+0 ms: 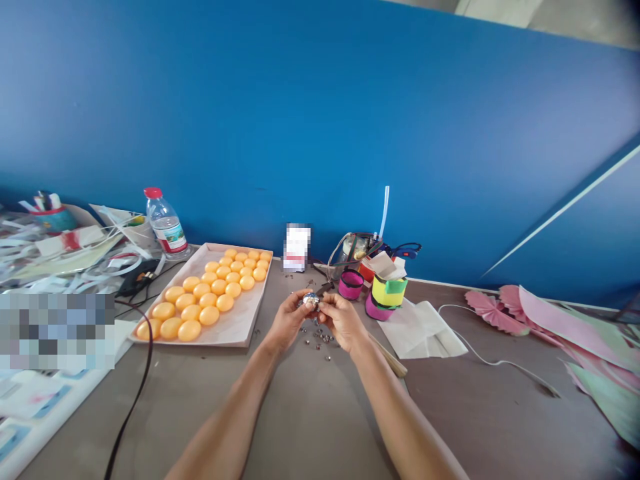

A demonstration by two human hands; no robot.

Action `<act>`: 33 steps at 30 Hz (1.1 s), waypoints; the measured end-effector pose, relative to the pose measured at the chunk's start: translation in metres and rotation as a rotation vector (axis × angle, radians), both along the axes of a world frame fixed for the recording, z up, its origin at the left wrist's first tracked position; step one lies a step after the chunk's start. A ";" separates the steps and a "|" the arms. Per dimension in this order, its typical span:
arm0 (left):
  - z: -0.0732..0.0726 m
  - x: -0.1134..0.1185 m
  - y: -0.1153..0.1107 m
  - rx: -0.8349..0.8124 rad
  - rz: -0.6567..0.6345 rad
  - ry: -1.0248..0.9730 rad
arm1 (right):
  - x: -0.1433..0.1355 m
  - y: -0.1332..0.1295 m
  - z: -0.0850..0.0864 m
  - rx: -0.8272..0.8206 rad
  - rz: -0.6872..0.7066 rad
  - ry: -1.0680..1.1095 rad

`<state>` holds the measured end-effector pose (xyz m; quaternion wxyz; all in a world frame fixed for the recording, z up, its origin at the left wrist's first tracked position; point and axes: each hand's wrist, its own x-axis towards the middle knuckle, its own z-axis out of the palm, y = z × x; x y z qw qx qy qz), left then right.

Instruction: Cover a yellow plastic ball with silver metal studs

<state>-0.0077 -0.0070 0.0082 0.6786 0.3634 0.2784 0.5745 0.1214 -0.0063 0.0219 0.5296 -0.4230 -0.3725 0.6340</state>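
Between my two hands is a small shiny silver ball (pixel 311 302) with a faceted-looking surface. My left hand (pixel 290 320) grips it from the left with closed fingers. My right hand (pixel 344 321) meets it from the other side, thumb and fingers pinched together; anything tiny in that pinch cannot be made out. Below the hands, several small shiny metallic bits (pixel 325 338) lie scattered on the table (pixel 310 407). To the left, a shallow tray (pixel 240 320) holds rows of orange balls (pixel 202 291).
A bottle (pixel 170 230) with a red cap stands behind the tray. Leaning on the blue partition (pixel 320 120) is a phone (pixel 297 248). Magenta and yellow rolls (pixel 389 292), white paper (pixel 425 330) and pink folded paper (pixel 500 310) lie rightward. A dark cable (pixel 143 380) crosses the left side.
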 end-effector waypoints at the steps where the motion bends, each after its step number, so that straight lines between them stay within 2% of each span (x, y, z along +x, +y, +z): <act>1: 0.000 0.000 0.000 0.005 0.003 0.007 | 0.000 0.000 0.000 -0.007 -0.011 0.008; 10: -0.011 -0.001 0.003 0.069 0.041 0.175 | -0.003 0.002 -0.005 -0.029 -0.018 0.052; 14: -0.009 0.001 0.002 0.016 0.012 0.004 | 0.004 0.004 -0.005 0.003 0.071 0.125; 16: -0.005 0.001 0.001 -0.023 -0.007 -0.091 | 0.012 0.007 -0.006 0.032 0.095 0.078; 18: -0.002 -0.001 0.001 -0.053 -0.026 -0.145 | 0.021 0.011 -0.009 0.077 0.091 -0.149; 19: 0.000 -0.002 0.001 -0.061 -0.032 -0.164 | 0.025 0.013 -0.011 0.113 0.102 -0.344; 22: 0.002 -0.004 0.002 -0.054 -0.040 -0.198 | 0.030 0.013 -0.012 0.238 0.228 -0.934; 24: 0.001 -0.005 0.002 -0.039 -0.042 -0.206 | 0.027 0.008 -0.009 0.292 0.327 -1.206; 27: 0.001 -0.005 0.002 -0.031 -0.047 -0.199 | 0.018 0.000 -0.003 0.337 0.401 -1.428; 33: 0.001 -0.004 0.001 -0.055 -0.050 -0.185 | 0.006 -0.002 -0.011 0.349 0.395 -1.579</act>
